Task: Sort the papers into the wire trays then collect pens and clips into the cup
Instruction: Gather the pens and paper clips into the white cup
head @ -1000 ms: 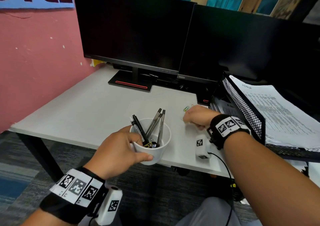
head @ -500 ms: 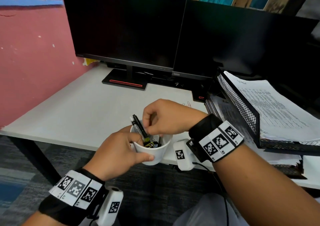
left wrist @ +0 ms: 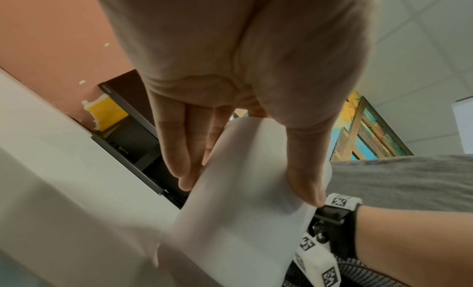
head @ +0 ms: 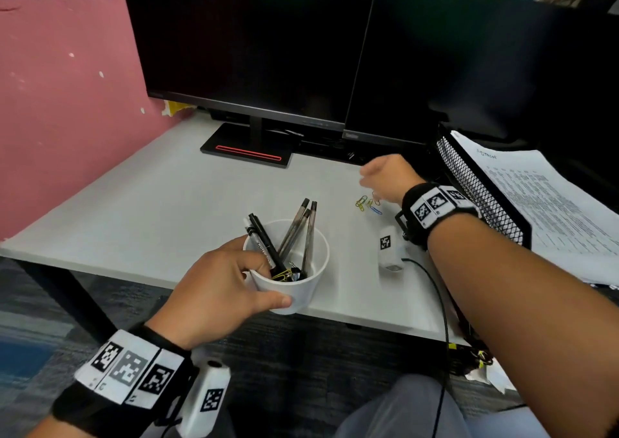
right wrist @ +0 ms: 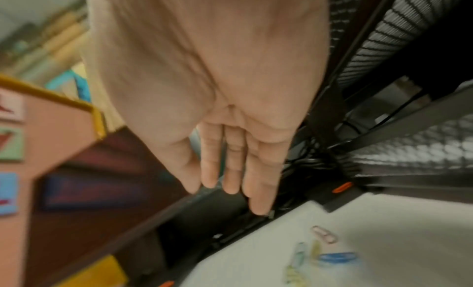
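White cup (head: 294, 283): held at near edge of white desk (head: 140, 203) by left hand (head: 214, 290), thumb on near wall, fingers curled round far side. Contents: black pens (head: 264, 246), grey pens (head: 296, 228), binder clips at bottom. Coloured paper clips (head: 368, 203): loose on desk, right of cup, just below right hand (head: 388, 176). Right hand: fingers extended, nothing held, raised above clips. Printed papers (head: 549, 203): stacked in black mesh tray (head: 475, 186) at right. Two dark monitors (head: 254, 42) behind.
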Available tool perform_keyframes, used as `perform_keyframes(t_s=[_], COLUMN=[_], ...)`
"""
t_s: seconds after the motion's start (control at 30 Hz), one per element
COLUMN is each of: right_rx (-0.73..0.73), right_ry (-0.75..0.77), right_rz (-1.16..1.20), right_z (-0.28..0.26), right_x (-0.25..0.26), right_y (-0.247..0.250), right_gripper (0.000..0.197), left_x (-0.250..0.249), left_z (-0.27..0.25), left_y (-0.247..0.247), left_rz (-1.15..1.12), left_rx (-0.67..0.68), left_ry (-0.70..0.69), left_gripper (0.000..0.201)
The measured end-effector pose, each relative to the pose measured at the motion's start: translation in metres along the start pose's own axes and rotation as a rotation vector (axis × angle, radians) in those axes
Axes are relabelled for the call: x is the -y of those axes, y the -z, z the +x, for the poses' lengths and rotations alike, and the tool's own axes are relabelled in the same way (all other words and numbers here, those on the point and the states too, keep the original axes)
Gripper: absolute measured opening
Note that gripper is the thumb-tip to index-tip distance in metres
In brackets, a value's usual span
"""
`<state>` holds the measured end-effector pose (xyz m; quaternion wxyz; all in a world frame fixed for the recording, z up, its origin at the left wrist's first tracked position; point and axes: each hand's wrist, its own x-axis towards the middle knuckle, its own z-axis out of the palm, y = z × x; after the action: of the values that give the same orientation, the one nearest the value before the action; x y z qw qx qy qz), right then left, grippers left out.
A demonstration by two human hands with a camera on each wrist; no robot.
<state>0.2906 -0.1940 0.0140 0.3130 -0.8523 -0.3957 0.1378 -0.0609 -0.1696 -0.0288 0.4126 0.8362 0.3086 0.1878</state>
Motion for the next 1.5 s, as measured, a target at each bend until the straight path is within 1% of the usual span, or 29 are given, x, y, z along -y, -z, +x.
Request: perform_keyframes(t_s=[0.07,0.13,0.23,0.4,0.47,0.53,0.6,0.63,0.67,0.73,0.9,0.93,1.07,1.13,1.17,1.23,1.3,1.43,1.5], right_rx=[0.118,0.173,0.208,0.215,0.206,0.121,0.044,0.044,0.053,0.053,0.122,0.144,0.213,0.213,0.23,0.273,0.284,0.265,0.265], right_ry=[-0.062,-0.097,-0.123,-0.185,-0.216,-0.254,-0.229,-0.21,-0.209,-0.209,-0.19,-0.199,-0.235,-0.252,-0.266,-0.304,-0.315,-0.258,-0.216], right_rz=[-0.319,-0.527,-0.632,-0.812,-0.84,-0.816,-0.802,-0.811,-0.813,-0.783,-0.61,-0.584,-0.46,-0.416,-0.411,-0.476,-0.495,-0.484,-0.426], right_z=[0.021,0.034,0.044,0.05,0.052,0.048,0.042,0.039,0.034,0.029,0.016,0.012,0.001,-0.006,-0.01,-0.016,-0.023,-0.039,-0.046], right_x=[-0.019,-0.035,-0.051,-0.053,-0.053,-0.053,-0.053,-0.054,-0.053,-0.056,-0.06,-0.058,-0.054,-0.05,-0.048,-0.045,-0.043,-0.039,-0.04], right_y=[-0.005,-0.012,-0.023,-0.028,-0.029,-0.031,-0.032,-0.033,-0.034,-0.034,-0.035,-0.036,-0.039,-0.039,-0.039,-0.04,-0.041,-0.038,-0.035], right_gripper=[0.038,0.045,0.045,0.042,0.037,0.029,0.027,0.029,0.031,0.026,0.035,0.034,0.018,0.019,0.019,0.016,0.014,0.017,0.025], left_x=[-0.001,0.001,0.004,0.006,0.006,0.006,0.005,0.004,0.004,0.004,0.001,0.001,-0.001,0.0,0.0,0.001,0.001,0.0,0.0], left_z=[0.002,0.005,0.009,0.013,0.014,0.014,0.013,0.013,0.012,0.011,0.006,0.006,0.0,-0.002,-0.003,-0.005,-0.006,-0.006,-0.006], left_y=[0.002,0.004,0.008,0.008,0.007,0.005,0.003,0.002,0.001,-0.001,-0.003,-0.003,-0.002,-0.002,-0.002,-0.002,-0.003,-0.004,-0.006], left_rz=[0.005,0.01,0.027,0.026,0.029,0.024,0.021,0.023,0.023,0.021,0.031,0.029,0.038,0.038,0.034,0.029,0.033,0.038,0.043], left_rx=[-0.011,-0.023,-0.036,-0.045,-0.036,-0.025,-0.014,-0.007,-0.002,0.004,-0.002,-0.004,-0.024,-0.025,-0.025,-0.026,-0.025,-0.01,-0.001], left_ry=[0.001,0.008,0.01,0.0,-0.003,-0.005,-0.007,-0.01,-0.012,-0.007,-0.014,-0.016,0.003,0.014,0.017,0.021,0.027,0.035,0.038], left_gripper=[0.026,0.026,0.028,0.027,0.028,0.026,0.025,0.025,0.025,0.025,0.026,0.026,0.027,0.027,0.027,0.028,0.028,0.028,0.028])
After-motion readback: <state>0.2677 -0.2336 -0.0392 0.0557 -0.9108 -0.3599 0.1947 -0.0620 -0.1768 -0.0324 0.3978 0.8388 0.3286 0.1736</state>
